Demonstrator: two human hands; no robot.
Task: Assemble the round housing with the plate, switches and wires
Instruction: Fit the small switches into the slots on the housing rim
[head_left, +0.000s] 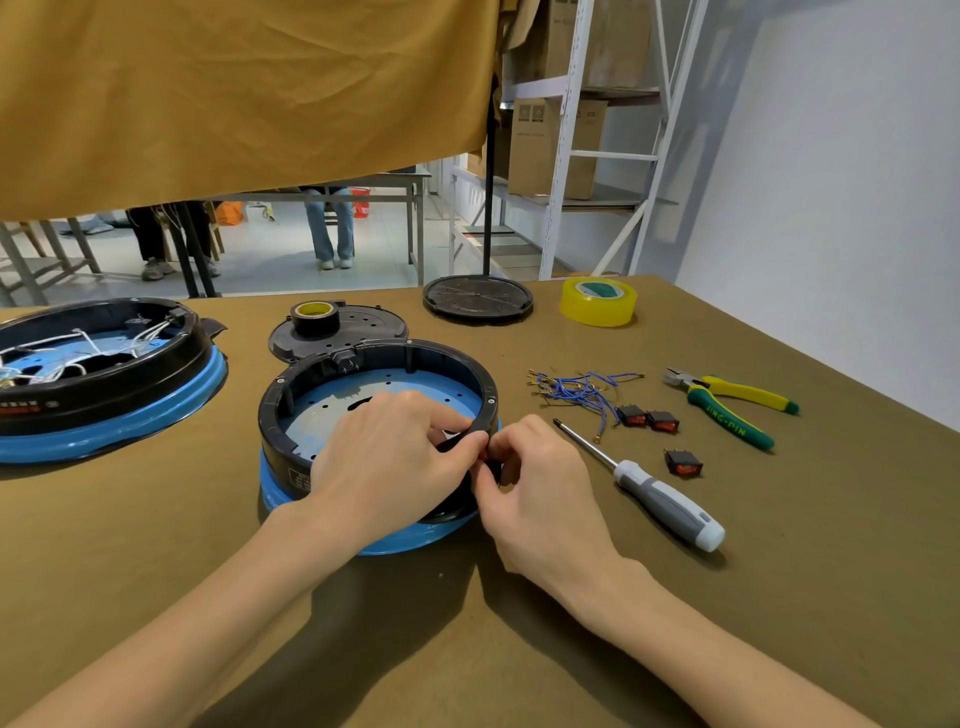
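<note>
On the olive-brown table (571, 649), our left hand (387, 457) grips the round housing's (322, 374) near rim while our right hand (540, 483) beside it pinches a red switch (483, 456), shelving (566, 156) far beyond.

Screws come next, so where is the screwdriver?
In the head view the screwdriver lies on the table right of the right hand, near the lone switch.

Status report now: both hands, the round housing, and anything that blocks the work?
Left hand grips round housing wall. Right hand pinches red switch at the wall. Three spare switches, wires lie right. Nothing blocking.
</note>
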